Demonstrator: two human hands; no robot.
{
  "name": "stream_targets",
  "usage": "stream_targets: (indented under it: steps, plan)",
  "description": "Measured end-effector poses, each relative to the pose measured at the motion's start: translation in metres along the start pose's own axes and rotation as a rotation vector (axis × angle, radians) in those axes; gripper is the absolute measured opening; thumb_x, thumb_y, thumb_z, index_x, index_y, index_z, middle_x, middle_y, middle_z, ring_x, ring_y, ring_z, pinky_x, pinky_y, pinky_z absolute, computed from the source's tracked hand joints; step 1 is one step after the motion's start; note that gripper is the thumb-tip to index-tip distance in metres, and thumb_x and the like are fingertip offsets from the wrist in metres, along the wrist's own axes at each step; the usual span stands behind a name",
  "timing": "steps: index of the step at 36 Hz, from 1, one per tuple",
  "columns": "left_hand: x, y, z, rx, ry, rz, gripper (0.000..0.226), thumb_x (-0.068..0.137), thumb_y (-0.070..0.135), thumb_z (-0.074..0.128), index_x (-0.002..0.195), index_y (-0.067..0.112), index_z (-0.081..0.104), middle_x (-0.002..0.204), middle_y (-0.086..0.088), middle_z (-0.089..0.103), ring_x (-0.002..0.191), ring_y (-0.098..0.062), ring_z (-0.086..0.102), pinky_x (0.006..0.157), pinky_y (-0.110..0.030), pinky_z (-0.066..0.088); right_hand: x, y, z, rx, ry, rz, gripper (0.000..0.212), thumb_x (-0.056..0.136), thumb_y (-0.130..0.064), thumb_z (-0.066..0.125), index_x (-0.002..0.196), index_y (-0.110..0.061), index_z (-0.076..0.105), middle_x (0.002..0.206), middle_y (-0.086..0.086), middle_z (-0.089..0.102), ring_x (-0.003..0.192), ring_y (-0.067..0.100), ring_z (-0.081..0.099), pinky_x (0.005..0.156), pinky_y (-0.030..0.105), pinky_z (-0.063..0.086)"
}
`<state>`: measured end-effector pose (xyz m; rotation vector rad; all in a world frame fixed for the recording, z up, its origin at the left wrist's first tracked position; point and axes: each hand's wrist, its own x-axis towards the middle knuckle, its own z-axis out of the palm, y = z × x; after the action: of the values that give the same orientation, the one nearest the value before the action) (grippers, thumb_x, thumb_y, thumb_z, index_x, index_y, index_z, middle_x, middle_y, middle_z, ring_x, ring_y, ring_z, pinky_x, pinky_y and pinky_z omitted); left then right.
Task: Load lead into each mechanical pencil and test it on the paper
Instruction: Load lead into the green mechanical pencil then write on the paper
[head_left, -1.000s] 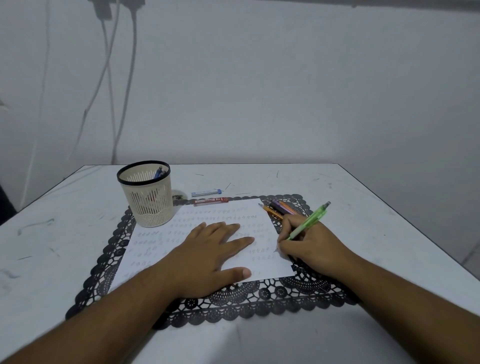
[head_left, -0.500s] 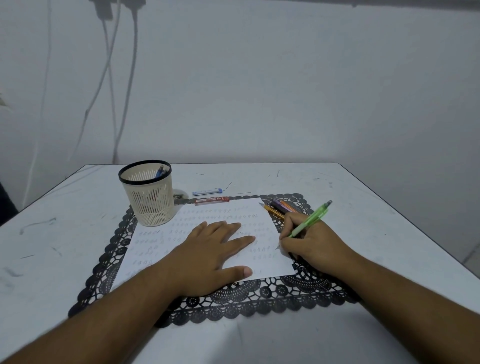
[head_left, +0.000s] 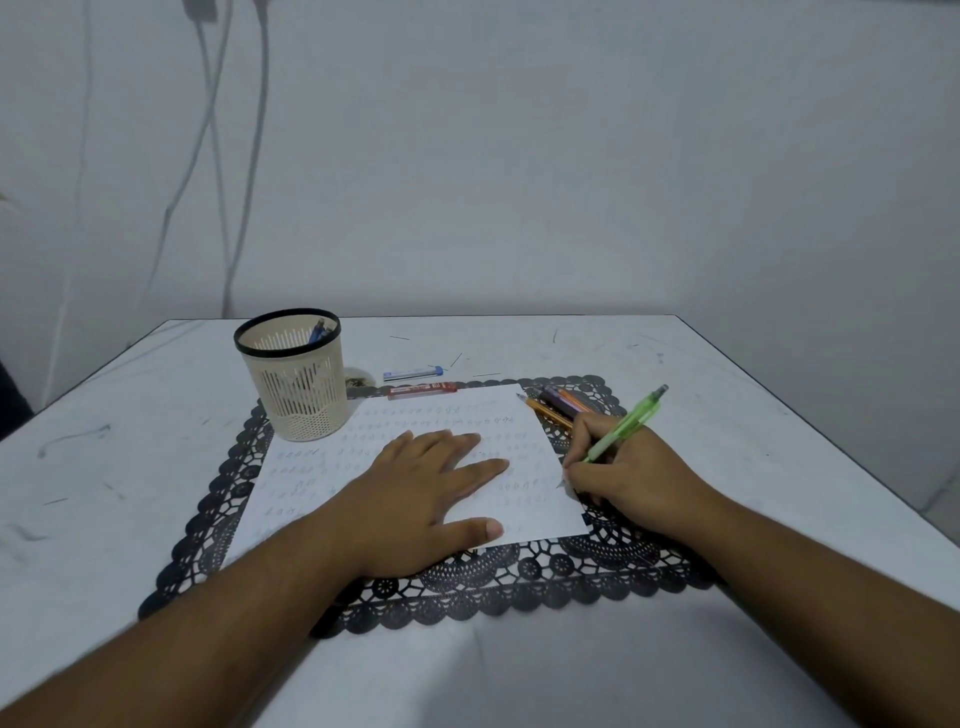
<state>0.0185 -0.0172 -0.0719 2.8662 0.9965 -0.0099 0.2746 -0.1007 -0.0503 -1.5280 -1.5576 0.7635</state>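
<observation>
Paper (head_left: 426, 415) is pinned flat under the left hand (head_left: 421, 499), whose fingers are spread straight and pressed palm-down, gripping nothing. Just beside it, at the sheet's right edge, the green pencil (head_left: 626, 423) is pinched in the curled fingers of the right hand (head_left: 628, 480), its tip brought down to the paper and its cap tilted up and away to the right. Rows of faint marks are seen across the sheet around the left hand. Directly beyond the right hand, a small bundle of other pencils (head_left: 553, 402) is laid on the black lace mat (head_left: 519, 582), touching the paper's far right corner. Beyond the left hand's fingertips, a red lead case (head_left: 422, 391) is set at the sheet's far edge, with a blue lead case (head_left: 413, 372) just behind it on the white desk (head_left: 779, 415). Further left of that, a beige mesh cup (head_left: 293, 382) is stood upright on the mat, a blue pen tip showing inside.
</observation>
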Motion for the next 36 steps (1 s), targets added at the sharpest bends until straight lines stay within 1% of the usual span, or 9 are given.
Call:
stream_targets:
  steps: [4,13,17,21,25,28,30,32,36]
  plan:
    - [0.0004,-0.0004,0.0007,0.004,-0.004,-0.002,0.07,0.096,0.079,0.021,0.159,0.056,0.001,0.172,0.014,-0.006,0.157,-0.01,-0.01,0.126,-0.041,-0.008,-0.0005,-0.001,-0.0004,0.012,0.012,0.011,0.019,0.085,0.007,0.069,0.076,-0.005,0.059,0.075,0.018,0.07,0.06,0.017,0.062,0.061,0.03,0.053]
    - [0.0003,-0.0012,0.001,0.004,-0.006,-0.002,0.07,0.096,0.08,0.021,0.158,0.057,0.0,0.172,0.014,-0.007,0.156,-0.009,-0.011,0.128,-0.043,-0.006,-0.0018,-0.0002,0.0029,0.023,0.0,-0.008,0.022,0.085,0.006,0.071,0.074,-0.01,0.06,0.069,0.008,0.068,0.062,0.014,0.065,0.064,0.029,0.052]
    - [0.0003,-0.0005,0.0009,-0.004,-0.004,0.0,0.069,0.096,0.079,0.022,0.158,0.057,0.001,0.172,0.014,-0.007,0.157,-0.009,-0.011,0.128,-0.042,-0.007,-0.0017,-0.0002,0.0009,0.018,0.031,-0.007,0.023,0.084,0.007,0.07,0.073,-0.009,0.059,0.072,0.014,0.07,0.061,0.016,0.063,0.062,0.031,0.052]
    - [0.0001,-0.0006,0.0015,-0.006,-0.002,-0.001,0.069,0.096,0.079,0.022,0.158,0.057,0.001,0.172,0.014,-0.007,0.157,-0.008,-0.011,0.127,-0.042,-0.008,-0.0034,-0.0018,0.0007,0.011,-0.009,-0.018,0.023,0.083,0.008,0.071,0.072,-0.01,0.06,0.071,0.01,0.068,0.063,0.016,0.063,0.064,0.03,0.052]
    - [0.0009,-0.0007,0.0014,-0.01,0.0,0.001,0.069,0.097,0.079,0.024,0.158,0.057,0.002,0.172,0.015,-0.007,0.157,-0.008,-0.011,0.126,-0.041,-0.01,-0.0055,-0.0023,-0.0024,0.056,0.024,-0.046,0.02,0.084,0.009,0.07,0.075,-0.005,0.059,0.074,0.018,0.069,0.062,0.016,0.06,0.062,0.031,0.05]
    - [0.0011,-0.0007,0.0018,-0.006,0.002,0.003,0.069,0.097,0.079,0.023,0.158,0.057,0.002,0.172,0.014,-0.007,0.157,-0.01,-0.011,0.127,-0.042,-0.008,-0.0066,-0.0015,0.0006,0.032,-0.03,-0.043,0.019,0.083,0.008,0.071,0.076,-0.006,0.061,0.072,0.011,0.069,0.067,0.016,0.064,0.066,0.03,0.052]
    - [0.0005,-0.0006,0.0016,-0.005,0.001,0.0,0.069,0.097,0.079,0.024,0.159,0.056,0.002,0.172,0.013,-0.006,0.157,-0.011,-0.01,0.127,-0.042,-0.008,-0.0068,-0.0006,0.0039,0.007,-0.063,-0.035,0.021,0.082,0.006,0.072,0.074,-0.011,0.063,0.072,0.01,0.069,0.069,0.018,0.066,0.068,0.033,0.053]
    - [0.0004,-0.0006,0.0014,-0.004,0.001,-0.002,0.069,0.097,0.079,0.024,0.159,0.056,0.002,0.172,0.013,-0.006,0.157,-0.011,-0.01,0.127,-0.042,-0.008,-0.0059,0.0,0.0048,-0.002,-0.061,-0.033,0.022,0.081,0.005,0.072,0.072,-0.012,0.062,0.072,0.01,0.07,0.069,0.018,0.066,0.069,0.035,0.053]
    - [0.0004,-0.001,0.0018,-0.009,0.004,0.001,0.07,0.096,0.079,0.023,0.159,0.056,0.003,0.172,0.013,-0.006,0.157,-0.011,-0.01,0.127,-0.043,-0.007,-0.0052,-0.0008,0.0027,-0.007,-0.02,-0.021,0.02,0.083,0.006,0.072,0.074,-0.008,0.061,0.07,0.005,0.067,0.066,0.012,0.064,0.067,0.03,0.051]
